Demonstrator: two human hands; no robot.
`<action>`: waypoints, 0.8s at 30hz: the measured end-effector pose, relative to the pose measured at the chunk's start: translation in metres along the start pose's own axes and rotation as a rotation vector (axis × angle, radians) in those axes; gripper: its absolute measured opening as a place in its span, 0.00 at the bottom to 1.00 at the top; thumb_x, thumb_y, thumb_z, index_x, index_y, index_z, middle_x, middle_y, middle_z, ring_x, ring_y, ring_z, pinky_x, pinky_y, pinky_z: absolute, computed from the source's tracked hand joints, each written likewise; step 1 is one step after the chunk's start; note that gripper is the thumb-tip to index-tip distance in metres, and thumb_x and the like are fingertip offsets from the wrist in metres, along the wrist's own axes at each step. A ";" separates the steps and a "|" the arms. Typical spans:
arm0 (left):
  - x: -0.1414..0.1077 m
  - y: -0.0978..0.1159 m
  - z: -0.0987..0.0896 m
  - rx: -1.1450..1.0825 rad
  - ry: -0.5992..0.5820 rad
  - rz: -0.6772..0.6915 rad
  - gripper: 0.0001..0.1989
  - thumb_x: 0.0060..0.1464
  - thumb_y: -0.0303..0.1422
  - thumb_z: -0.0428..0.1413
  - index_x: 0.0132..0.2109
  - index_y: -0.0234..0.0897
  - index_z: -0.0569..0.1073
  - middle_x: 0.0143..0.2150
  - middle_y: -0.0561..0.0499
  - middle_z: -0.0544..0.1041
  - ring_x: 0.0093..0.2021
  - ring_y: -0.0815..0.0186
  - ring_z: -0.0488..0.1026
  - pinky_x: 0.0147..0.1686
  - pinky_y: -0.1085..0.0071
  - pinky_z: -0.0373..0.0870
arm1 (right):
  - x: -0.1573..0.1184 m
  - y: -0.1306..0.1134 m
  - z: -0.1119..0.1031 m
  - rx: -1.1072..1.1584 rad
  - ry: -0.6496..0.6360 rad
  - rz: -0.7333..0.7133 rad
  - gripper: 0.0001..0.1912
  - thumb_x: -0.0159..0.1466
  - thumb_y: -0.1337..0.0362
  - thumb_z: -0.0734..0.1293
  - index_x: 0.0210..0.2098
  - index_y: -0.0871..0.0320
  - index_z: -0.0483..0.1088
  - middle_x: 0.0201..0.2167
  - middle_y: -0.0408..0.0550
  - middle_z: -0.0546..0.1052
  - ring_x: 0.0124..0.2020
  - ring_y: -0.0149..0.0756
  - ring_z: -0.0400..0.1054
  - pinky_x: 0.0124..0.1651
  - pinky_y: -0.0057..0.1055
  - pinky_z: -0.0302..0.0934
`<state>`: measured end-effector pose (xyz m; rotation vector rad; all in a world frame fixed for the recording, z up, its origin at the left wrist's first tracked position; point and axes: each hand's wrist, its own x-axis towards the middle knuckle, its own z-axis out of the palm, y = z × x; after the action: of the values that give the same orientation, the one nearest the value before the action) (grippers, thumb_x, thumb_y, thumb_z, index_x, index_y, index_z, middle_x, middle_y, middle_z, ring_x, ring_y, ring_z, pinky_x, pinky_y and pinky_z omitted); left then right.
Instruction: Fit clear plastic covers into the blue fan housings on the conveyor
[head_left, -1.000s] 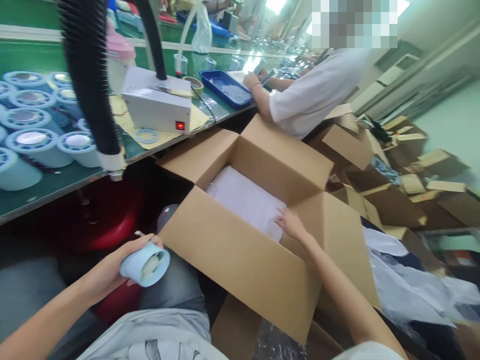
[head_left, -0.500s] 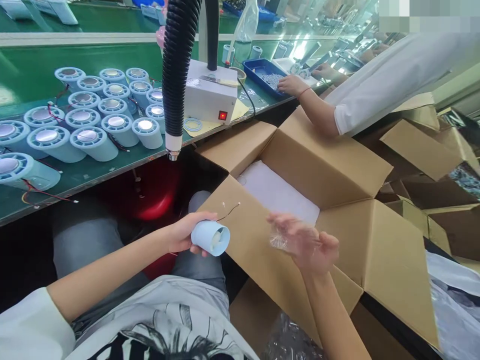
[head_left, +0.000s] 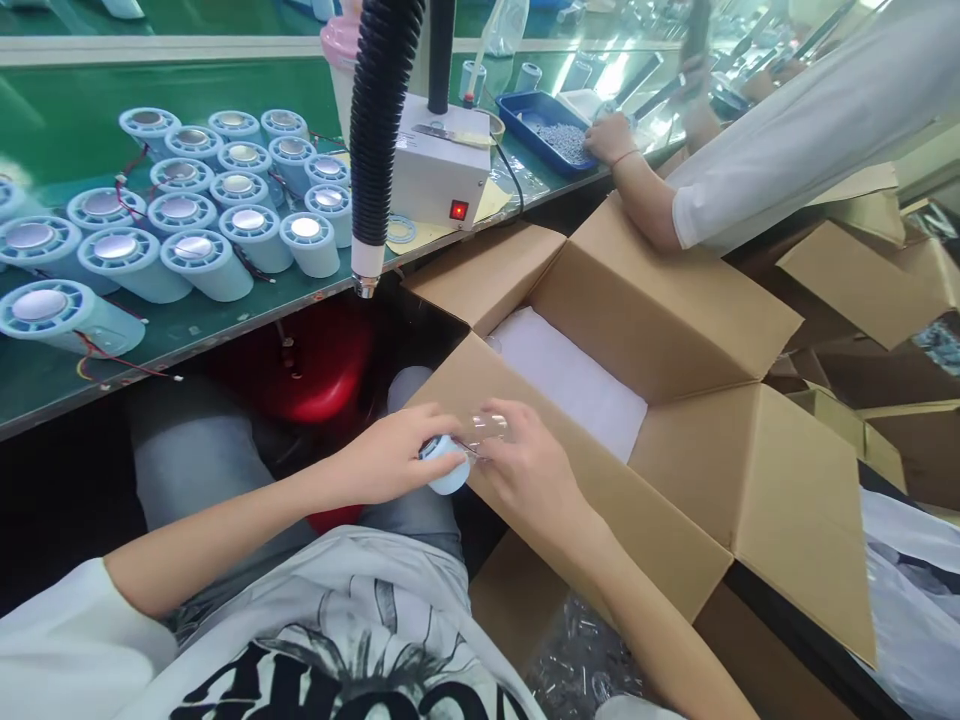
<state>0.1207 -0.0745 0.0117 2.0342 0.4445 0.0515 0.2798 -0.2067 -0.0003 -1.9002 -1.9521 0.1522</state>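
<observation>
My left hand (head_left: 401, 455) grips a light blue cylinder (head_left: 450, 478) above my lap, its fingers over the top of it. Close on its right, my right hand (head_left: 525, 455) holds a clear plastic piece (head_left: 489, 428) between thumb and fingers. The clear piece is beside the upper right of the cylinder; whether the two touch is hard to tell. A thin dark wire shows between the hands. Both hands are over the near flap of an open cardboard box (head_left: 682, 340), which has a white sheet (head_left: 570, 375) inside.
Several blue cylinders (head_left: 180, 212) with wires stand on the green table (head_left: 225, 90). A black hose (head_left: 379, 130) hangs before a white machine (head_left: 442, 165). Another person's hand (head_left: 611, 138) is at a blue tray (head_left: 525, 110). Clear parts (head_left: 585, 650) lie in a lower box.
My right hand has moved left with the clear piece, up to the cylinder. My left hand has turned the cylinder and shifted its fingers over it. The view has shifted slightly.
</observation>
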 end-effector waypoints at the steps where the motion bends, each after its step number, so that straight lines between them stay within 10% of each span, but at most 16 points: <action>1: -0.003 -0.001 0.000 -0.007 0.054 -0.003 0.14 0.57 0.40 0.54 0.47 0.38 0.73 0.42 0.48 0.73 0.41 0.62 0.70 0.41 0.69 0.65 | 0.001 -0.002 -0.001 0.102 -0.018 0.039 0.06 0.58 0.72 0.67 0.27 0.55 0.72 0.51 0.51 0.69 0.49 0.47 0.66 0.42 0.40 0.69; 8: -0.010 -0.029 0.009 -0.158 0.228 0.080 0.35 0.38 0.46 0.67 0.55 0.41 0.71 0.45 0.46 0.67 0.44 0.59 0.70 0.44 0.65 0.69 | 0.009 -0.018 -0.014 0.603 0.008 0.312 0.12 0.64 0.62 0.63 0.25 0.56 0.70 0.41 0.49 0.72 0.42 0.37 0.70 0.41 0.32 0.67; 17: -0.013 -0.027 0.005 -0.542 -0.018 0.074 0.33 0.45 0.36 0.65 0.59 0.40 0.67 0.55 0.42 0.72 0.51 0.56 0.73 0.48 0.64 0.72 | 0.015 -0.016 -0.017 0.976 0.121 0.585 0.16 0.55 0.61 0.72 0.15 0.56 0.67 0.34 0.46 0.78 0.40 0.42 0.74 0.40 0.36 0.69; 21: -0.017 -0.026 0.004 -0.777 -0.014 -0.043 0.31 0.46 0.32 0.65 0.58 0.39 0.66 0.55 0.43 0.72 0.50 0.59 0.73 0.49 0.64 0.72 | 0.014 -0.012 -0.020 0.968 0.021 0.394 0.06 0.56 0.58 0.72 0.28 0.53 0.76 0.45 0.47 0.78 0.50 0.46 0.71 0.49 0.42 0.69; 24: -0.020 -0.028 0.004 -0.932 -0.018 -0.064 0.27 0.48 0.32 0.63 0.56 0.42 0.67 0.62 0.45 0.65 0.52 0.60 0.72 0.42 0.68 0.76 | 0.008 -0.009 -0.020 0.708 -0.068 0.128 0.19 0.55 0.62 0.74 0.46 0.49 0.74 0.57 0.48 0.71 0.59 0.47 0.64 0.58 0.44 0.63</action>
<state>0.0947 -0.0729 -0.0114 1.1026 0.3744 0.1670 0.2785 -0.2037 0.0232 -1.5388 -1.5176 0.8326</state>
